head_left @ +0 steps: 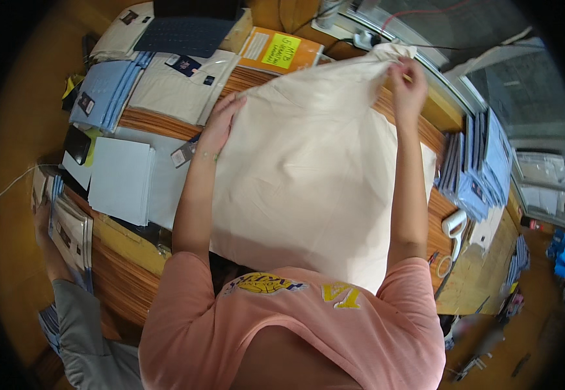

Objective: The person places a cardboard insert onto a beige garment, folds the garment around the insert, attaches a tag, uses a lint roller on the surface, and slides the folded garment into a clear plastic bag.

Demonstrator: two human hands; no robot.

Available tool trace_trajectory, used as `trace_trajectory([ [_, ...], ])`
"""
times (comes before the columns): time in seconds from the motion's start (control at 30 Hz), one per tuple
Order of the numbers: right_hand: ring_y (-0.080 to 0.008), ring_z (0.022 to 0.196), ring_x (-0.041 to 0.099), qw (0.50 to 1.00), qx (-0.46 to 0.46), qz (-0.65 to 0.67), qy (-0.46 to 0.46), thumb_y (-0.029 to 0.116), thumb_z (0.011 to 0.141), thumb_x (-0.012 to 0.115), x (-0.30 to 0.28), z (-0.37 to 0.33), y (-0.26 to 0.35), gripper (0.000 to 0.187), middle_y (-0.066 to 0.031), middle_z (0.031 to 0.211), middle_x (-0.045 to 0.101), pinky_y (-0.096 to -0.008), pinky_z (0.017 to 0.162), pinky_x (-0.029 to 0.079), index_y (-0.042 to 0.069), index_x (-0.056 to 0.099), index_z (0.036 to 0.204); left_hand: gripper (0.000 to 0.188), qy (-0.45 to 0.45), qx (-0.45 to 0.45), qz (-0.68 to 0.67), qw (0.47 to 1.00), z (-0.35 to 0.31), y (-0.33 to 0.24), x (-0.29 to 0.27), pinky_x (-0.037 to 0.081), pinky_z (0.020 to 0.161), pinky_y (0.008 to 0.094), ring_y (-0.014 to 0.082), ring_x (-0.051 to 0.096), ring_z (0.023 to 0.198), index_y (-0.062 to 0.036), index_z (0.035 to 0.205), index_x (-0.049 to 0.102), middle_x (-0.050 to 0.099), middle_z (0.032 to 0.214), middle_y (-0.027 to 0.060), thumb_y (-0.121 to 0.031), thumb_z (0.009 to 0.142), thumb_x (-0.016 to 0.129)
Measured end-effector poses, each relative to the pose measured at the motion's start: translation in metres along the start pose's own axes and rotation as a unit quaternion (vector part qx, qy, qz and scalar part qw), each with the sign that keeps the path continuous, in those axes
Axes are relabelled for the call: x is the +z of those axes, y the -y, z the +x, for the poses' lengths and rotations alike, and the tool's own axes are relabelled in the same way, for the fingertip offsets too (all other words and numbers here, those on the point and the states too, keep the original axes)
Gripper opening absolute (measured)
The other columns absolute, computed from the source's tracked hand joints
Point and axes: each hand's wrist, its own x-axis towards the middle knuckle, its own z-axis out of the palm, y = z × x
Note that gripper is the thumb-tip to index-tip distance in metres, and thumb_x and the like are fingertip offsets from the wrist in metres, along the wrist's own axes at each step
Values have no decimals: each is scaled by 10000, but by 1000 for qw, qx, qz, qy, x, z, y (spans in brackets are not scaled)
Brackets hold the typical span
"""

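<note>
A large cream garment (295, 169) is spread over the table in front of me, its near edge hanging close to my body. My left hand (224, 123) is closed on its left edge near the far end. Up at the far right corner, my right hand (409, 88) pinches the cloth, which is lifted and bunched there. The garment's surface is lightly creased, and it hides most of the tabletop beneath. Next to my left wrist lies a dark tag (185, 153).
Packed cream clothes (172, 88) and blue folded shirts (103, 97) lie far left, near a stack of white card sheets (121, 182). More blue shirts (474, 159) and a white tape dispenser (454, 231) are on the right. A co-worker's grey sleeve (87, 331) shows lower left.
</note>
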Motion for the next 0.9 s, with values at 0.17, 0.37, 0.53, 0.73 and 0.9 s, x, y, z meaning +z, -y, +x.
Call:
trace_trajectory([
  [0.17,-176,991,551,992,95,-2,86,158,824,627,-56,-37,-69,260,-89,1036,608,-292,837,432,30,600,1050,343,-161,148,553,804,49,26,-14,465,649,394,349,606,711,-15,837,626,618,732,197,-343,869,530],
  [0.37,-310,1149,466,924,169,-343,18,249,888,508,-134,-171,-117,323,-159,1231,508,-380,947,371,74,564,1154,389,-151,188,671,701,42,17,-16,461,643,446,387,596,729,-24,801,628,626,779,198,-353,909,450],
  [0.53,-345,1291,289,868,135,-475,55,370,912,429,-170,-209,-134,501,-193,1390,320,-437,1047,247,117,389,1342,392,-192,226,692,658,62,22,-27,469,654,443,365,611,735,-9,768,622,628,773,198,-320,920,437],
  [0.73,-369,1237,354,901,91,-423,9,335,900,469,-160,-218,-100,458,-216,1340,378,-444,1034,265,85,449,1284,307,-177,187,685,681,48,11,-11,468,679,447,366,611,759,-23,817,614,628,765,198,-295,890,493],
  [0.9,-377,1207,380,906,68,-414,51,260,900,477,-187,-233,-110,395,-229,1294,415,-452,1013,285,47,481,1233,235,-147,175,708,669,57,-2,-9,461,724,441,343,596,871,-27,875,607,623,889,210,-246,870,523],
])
